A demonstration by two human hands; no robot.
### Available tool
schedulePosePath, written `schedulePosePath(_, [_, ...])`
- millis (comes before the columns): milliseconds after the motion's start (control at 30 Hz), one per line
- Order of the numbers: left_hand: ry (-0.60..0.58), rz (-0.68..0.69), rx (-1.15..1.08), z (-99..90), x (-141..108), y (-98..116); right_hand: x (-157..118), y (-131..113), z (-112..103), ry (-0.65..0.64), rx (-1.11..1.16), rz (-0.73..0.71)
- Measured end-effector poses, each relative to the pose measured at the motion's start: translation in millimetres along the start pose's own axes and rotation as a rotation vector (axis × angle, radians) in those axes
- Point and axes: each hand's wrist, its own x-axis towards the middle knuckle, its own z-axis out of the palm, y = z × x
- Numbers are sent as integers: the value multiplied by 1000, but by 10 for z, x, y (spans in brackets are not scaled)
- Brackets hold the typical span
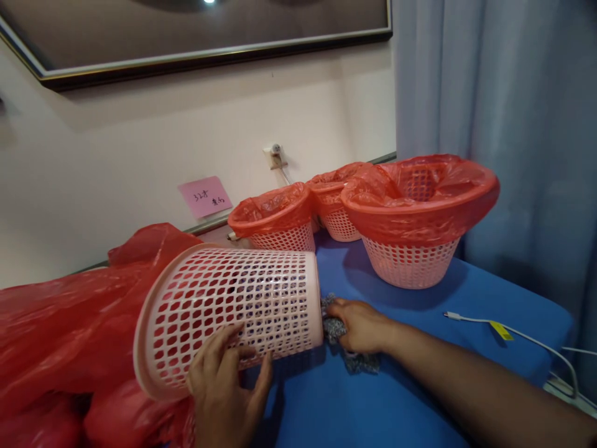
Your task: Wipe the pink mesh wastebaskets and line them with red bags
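A pink perforated plastic wastebasket (261,267) is tipped on its side, its wide rim to the left and its base to the right. Fingers of my left hand (228,379) are spread against its lower side, the thumb apart. My right hand (359,326) grips a grey speckled cloth (334,330) and presses it against the basket's base. Part of the cloth hangs below my fingers onto the blue tabletop (336,398). Red plastic bags (65,336) lie heaped at the left, behind and beside the basket's rim.
Pink baskets lined with red bags stand behind: one at the right (410,261), another at the back (342,224), a third nearer the middle (284,239). A white cable (471,319) with a yellow tag crosses the right side. A pink note (205,197) and a socket (275,157) are on the wall.
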Motion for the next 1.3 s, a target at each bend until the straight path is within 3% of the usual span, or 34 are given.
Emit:
schedulePosePath(67, [-2, 2, -4, 1, 0, -2, 31, 19, 17, 60, -1, 55])
schedulePosePath(133, [-2, 5, -12, -2, 3, 12, 88, 40, 17, 289, 65, 43])
schedulePosePath(200, [-3, 9, -26, -11, 8, 43, 147, 61, 1, 564, 147, -59])
schedulePosePath(267, [5, 15, -37, -23, 10, 79, 191, 80, -14, 694, 196, -197])
schedulePosePath(333, [6, 11, -36, -33, 5, 103, 216, 102, -10, 617, 214, -196])
schedulePosePath(500, [16, -11, -39, -30, -17, 86, 189, 158, 70, 246, 217, 87])
schedulePosePath(600, [15, -14, -49, -27, -19, 68, 112, 125, 38, 131, 227, 127])
schedulePosePath(700, [28, 11, -34, -31, -9, 68, 17, 15, -126, 27, 317, 134])
schedulePosePath(833, [49, 8, -23, -35, -4, 75, -83, -137, -393, 60, 764, 25])
schedulePosePath(900, [33, -4, -21, -29, -17, 70, -103, -165, -442, 52, 849, -7])
schedulePosePath(1067, [19, -14, -13, 9, -64, 35, -77, -104, -229, -164, 493, 126])
schedulePosePath(1133, [4, -26, -15, 17, -72, 21, -55, -77, -99, -194, 338, 162])
schedulePosePath(1200, [-7, -31, -15, 17, -73, 9, -25, -57, -3, -139, 270, 163])
schedulePosePath(1300, [-1, -29, -7, 13, -69, 0, 43, -11, 60, 109, 277, 89])
